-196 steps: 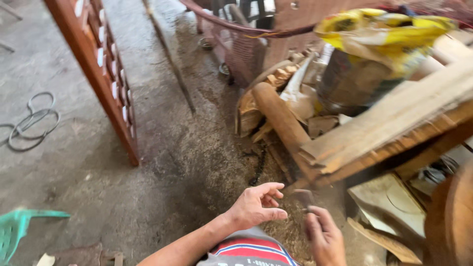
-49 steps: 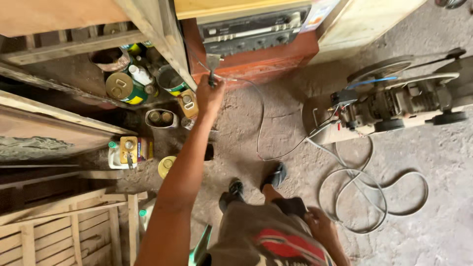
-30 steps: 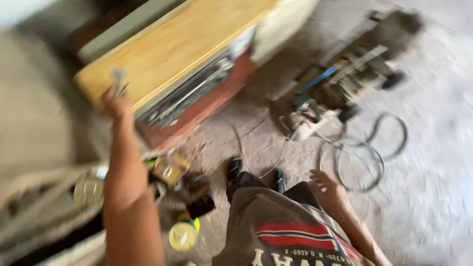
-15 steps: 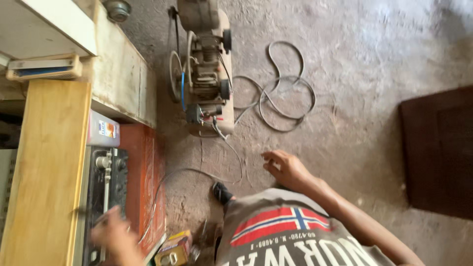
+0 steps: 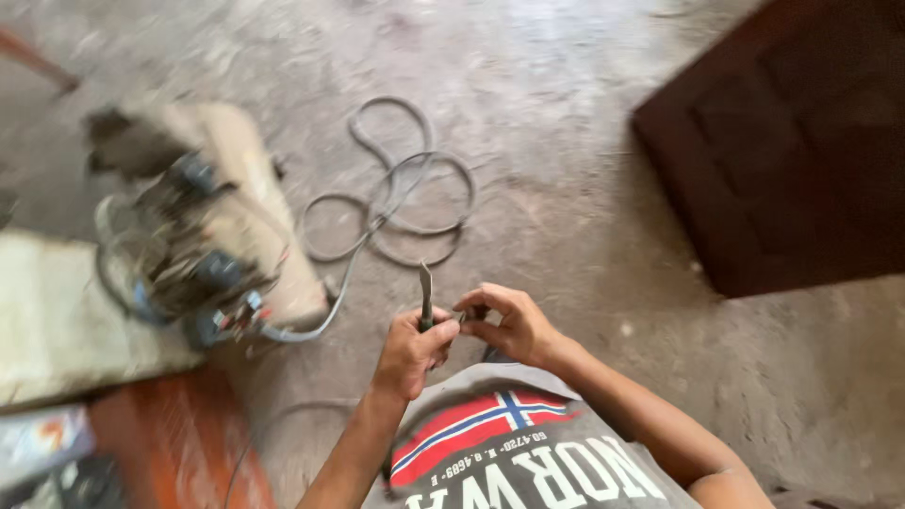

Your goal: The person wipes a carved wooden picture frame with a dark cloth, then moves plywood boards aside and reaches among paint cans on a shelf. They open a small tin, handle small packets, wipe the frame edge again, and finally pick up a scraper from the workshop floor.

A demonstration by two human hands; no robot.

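Half a second ago, left arm stretched low at lower left beside the wooden bench, right hand alone above the shirt. Now both brought together at lower centre of the frame. Left hand (image 5: 412, 347) clenched round a slim metal tool (image 5: 426, 294), blade pointing up toward the coiled hose (image 5: 396, 203). Right hand (image 5: 509, 323) just beside it, fingertips (image 5: 468, 313) pinched at the tool's lower end; whether anything small sits between them, impossible to tell through the blur.

Counted: two hands, one tool, one compressor-like machine (image 5: 203, 240) at left, shifted from upper centre earlier, one looped hose on the concrete floor (image 5: 584, 160), one dark wooden panel (image 5: 792, 141) at upper right, one red cabinet (image 5: 170, 443) at lower left.
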